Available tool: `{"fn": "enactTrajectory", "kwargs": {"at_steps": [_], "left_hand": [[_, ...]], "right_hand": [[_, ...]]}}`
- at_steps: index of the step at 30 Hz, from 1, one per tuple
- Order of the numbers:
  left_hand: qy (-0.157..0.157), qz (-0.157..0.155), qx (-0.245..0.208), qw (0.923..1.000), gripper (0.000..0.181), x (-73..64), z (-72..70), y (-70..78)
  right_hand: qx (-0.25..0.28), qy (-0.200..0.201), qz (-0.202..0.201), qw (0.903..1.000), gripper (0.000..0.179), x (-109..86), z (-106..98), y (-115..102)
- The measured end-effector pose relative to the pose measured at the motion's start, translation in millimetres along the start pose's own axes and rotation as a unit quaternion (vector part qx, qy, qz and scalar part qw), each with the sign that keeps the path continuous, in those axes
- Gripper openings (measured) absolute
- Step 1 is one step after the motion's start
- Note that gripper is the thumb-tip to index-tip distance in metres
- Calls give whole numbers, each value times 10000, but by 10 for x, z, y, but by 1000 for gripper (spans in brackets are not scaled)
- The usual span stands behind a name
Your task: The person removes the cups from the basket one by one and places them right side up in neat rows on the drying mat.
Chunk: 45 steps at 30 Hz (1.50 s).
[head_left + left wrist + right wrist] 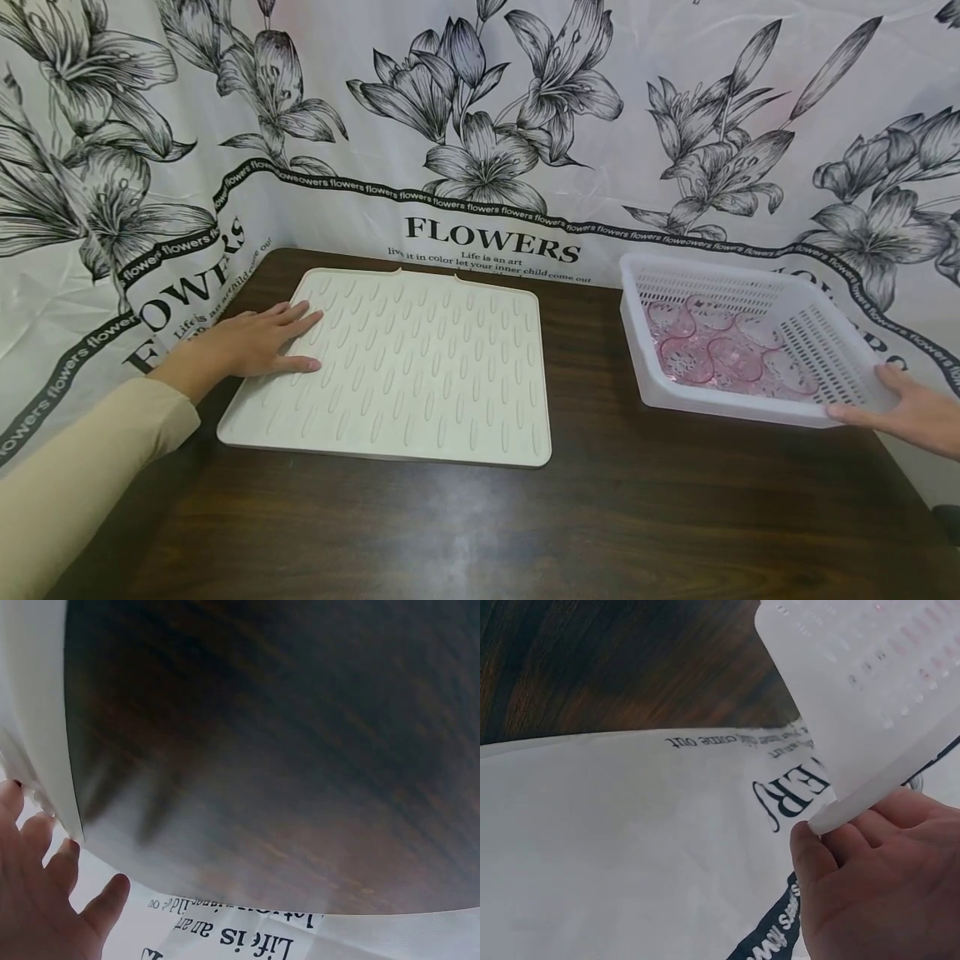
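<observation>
On the dark table lies a cream silicone drying mat [420, 367] with rows of raised oval ridges. My left hand [262, 337] rests on its left edge, fingers spread and fairly straight; that hand [52, 892] also shows in the left wrist view. To the right sits a white plastic basket [727, 408] with slotted walls. My right hand [911, 408] grips the rim at its near right corner, and in the right wrist view the fingers [840, 844] are at the rim. Inside the basket are several clear pink, rounded pieces [738, 358], like glassware.
A dark wood-grain table [465, 533] extends in front of the mat and basket. White cloth [480, 100] printed with black flowers and lettering hangs behind and at both sides, close against the table's far edge and the basket.
</observation>
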<state>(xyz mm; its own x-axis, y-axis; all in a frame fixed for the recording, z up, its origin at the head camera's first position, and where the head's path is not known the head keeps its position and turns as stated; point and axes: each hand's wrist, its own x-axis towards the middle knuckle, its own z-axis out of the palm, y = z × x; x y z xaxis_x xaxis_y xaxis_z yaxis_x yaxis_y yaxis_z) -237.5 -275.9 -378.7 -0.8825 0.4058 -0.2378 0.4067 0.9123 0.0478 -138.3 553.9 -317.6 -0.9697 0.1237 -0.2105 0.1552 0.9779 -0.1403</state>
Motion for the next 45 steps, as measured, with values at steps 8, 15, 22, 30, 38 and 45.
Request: {"fn": "enactTrajectory", "kwargs": {"at_steps": [8, 15, 22, 30, 38, 45], "left_hand": [[49, 45, 32, 10000, 100, -1, 20, 8], [61, 68, -33, 10000, 97, -5, 14, 13], [83, 71, -12, 9999, 95, -18, 16, 11], [92, 91, -90, 9999, 96, -11, 40, -6], [89, 31, -118, 9999, 98, -7, 56, -20], [103, 37, -178, 9998, 97, -18, 53, -1]], "right_hand": [[354, -245, -521, 9977, 108, 32, -54, -102], [510, -521, -266, 9970, 115, 6, -54, -275], [652, -478, -285, 9963, 114, 15, -25, -426], [701, -406, -475, 9956, 113, 14, -18, -541], [639, -499, -397, 9959, 115, -1, -12, -652], [498, -396, -441, 9970, 115, -15, -22, -759]]}}
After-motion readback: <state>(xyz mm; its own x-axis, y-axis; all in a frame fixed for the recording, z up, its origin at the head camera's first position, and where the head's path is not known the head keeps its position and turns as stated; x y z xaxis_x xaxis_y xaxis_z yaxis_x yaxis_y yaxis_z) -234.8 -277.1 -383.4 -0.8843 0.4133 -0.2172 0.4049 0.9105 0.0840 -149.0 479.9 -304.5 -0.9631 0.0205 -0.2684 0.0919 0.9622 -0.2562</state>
